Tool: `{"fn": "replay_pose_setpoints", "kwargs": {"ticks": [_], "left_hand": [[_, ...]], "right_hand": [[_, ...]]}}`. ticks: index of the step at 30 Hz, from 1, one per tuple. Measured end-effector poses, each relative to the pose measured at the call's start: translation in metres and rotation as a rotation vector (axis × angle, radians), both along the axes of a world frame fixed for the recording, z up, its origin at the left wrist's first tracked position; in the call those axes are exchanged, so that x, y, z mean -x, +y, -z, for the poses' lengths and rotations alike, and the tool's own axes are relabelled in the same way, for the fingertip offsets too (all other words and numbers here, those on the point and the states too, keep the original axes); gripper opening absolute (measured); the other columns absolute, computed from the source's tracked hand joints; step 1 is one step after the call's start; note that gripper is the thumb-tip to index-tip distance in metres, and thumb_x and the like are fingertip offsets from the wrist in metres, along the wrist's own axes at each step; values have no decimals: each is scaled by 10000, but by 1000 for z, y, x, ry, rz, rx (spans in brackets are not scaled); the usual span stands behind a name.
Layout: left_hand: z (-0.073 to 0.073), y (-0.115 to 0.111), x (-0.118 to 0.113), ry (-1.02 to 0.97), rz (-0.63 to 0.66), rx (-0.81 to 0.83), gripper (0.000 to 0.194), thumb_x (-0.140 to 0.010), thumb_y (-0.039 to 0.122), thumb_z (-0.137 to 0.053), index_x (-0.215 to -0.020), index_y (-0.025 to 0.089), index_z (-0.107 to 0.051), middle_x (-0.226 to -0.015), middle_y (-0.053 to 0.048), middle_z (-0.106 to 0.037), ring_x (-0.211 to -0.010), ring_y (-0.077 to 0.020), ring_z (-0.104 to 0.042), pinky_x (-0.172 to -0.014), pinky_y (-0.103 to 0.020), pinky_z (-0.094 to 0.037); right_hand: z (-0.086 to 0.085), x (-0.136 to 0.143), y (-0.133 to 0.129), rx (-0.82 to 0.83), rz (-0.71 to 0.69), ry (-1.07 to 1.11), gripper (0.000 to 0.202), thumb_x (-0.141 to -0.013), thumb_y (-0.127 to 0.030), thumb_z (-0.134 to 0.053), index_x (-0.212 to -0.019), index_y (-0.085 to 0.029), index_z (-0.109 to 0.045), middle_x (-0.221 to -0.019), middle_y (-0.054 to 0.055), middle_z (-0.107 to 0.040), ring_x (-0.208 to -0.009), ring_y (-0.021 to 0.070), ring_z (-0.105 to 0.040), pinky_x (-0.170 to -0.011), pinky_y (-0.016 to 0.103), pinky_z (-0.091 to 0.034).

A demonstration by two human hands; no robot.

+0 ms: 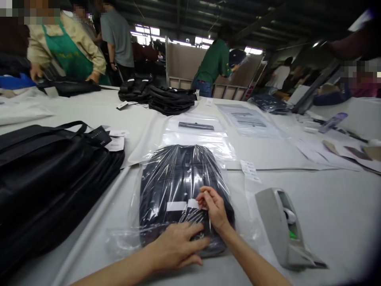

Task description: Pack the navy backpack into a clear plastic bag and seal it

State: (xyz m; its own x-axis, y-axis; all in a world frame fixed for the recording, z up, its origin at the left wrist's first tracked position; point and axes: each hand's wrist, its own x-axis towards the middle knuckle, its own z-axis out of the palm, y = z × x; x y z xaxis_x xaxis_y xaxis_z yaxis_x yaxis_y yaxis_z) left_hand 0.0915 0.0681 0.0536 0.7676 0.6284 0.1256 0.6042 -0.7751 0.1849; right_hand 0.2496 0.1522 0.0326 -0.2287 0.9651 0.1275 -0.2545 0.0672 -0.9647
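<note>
Plastic-wrapped black bag [157, 178], toward the near edge of the bench [336, 206]. Steady lightly with left hand [175, 246], grip released, fingers spread; avoid snagging film at the white labels [176, 206] with right hand [216, 212], grip pinched closed, contents impossible to tell.

no wording, brand or number can be read with certainty. on the plastic-wrapped black bag [186, 178] sit two white labels [176, 206], with no legible print. right of that bag, a white label strip [250, 171] carries rows of dark print, too small to read. left of it, a black tag [99, 136] on the stacked black bags [53, 171] bears pale, blurred letters, beside white tags [116, 143]. beyond it, to the far left, a green apron [67, 49] shows illegible yellowish lettering.
</note>
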Motion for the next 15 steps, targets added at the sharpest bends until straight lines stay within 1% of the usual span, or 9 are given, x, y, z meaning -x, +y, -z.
{"fn": "replay_pose_setpoints", "kwargs": {"ticks": [2,5,8,11,13,15], "left_hand": [[2,-2,-2,71,-9,-52,525,-875,597,-351,-1283,275,-427,-1305,-92,-475,-805,-216,-543,-639,-308,-464],[8,-2,-6,133,-53,-86,557,-863,581,-407,-1325,271,-386,-1363,-131,-429,-810,-235,-558,-637,-343,-496],[11,0,-9,184,-100,-75,612,-842,536,-504,-1369,282,-323,-1393,-165,-387,-861,-259,-560,-666,-388,-517],[10,3,-12,206,-125,-74,582,-845,511,-518,-1360,306,-339,-1393,-157,-389,-881,-262,-565,-680,-403,-526],[7,4,-14,219,-133,-92,518,-856,485,-507,-1329,309,-390,-1383,-150,-407,-854,-254,-576,-670,-401,-532],[5,5,-16,243,-135,-122,470,-857,441,-512,-1302,312,-430,-1374,-139,-428,-826,-252,-587,-649,-396,-537]], "right_hand": [[1,-12,7,-42,51,-56,257,-901,-421,-445,-1022,-201,-496,-728,-6,-576,-563,110,-489,-525,240,-405],[3,-21,13,-119,44,-180,273,-912,-425,-422,-1030,-191,-496,-685,-13,-570,-579,113,-488,-551,241,-402],[9,-19,18,-84,72,-160,292,-918,-445,-395,-1012,-185,-488,-651,-18,-569,-544,108,-477,-519,234,-389],[11,-11,23,-26,90,-91,287,-903,-456,-420,-994,-191,-480,-630,-28,-577,-506,97,-469,-482,217,-379],[6,-5,24,18,94,-34,296,-886,-468,-441,-993,-193,-470,-632,-29,-587,-490,94,-475,-462,210,-381],[-8,-9,20,30,75,-4,334,-860,-486,-472,-1020,-193,-463,-674,-12,-615,-517,106,-518,-470,219,-416]]}}
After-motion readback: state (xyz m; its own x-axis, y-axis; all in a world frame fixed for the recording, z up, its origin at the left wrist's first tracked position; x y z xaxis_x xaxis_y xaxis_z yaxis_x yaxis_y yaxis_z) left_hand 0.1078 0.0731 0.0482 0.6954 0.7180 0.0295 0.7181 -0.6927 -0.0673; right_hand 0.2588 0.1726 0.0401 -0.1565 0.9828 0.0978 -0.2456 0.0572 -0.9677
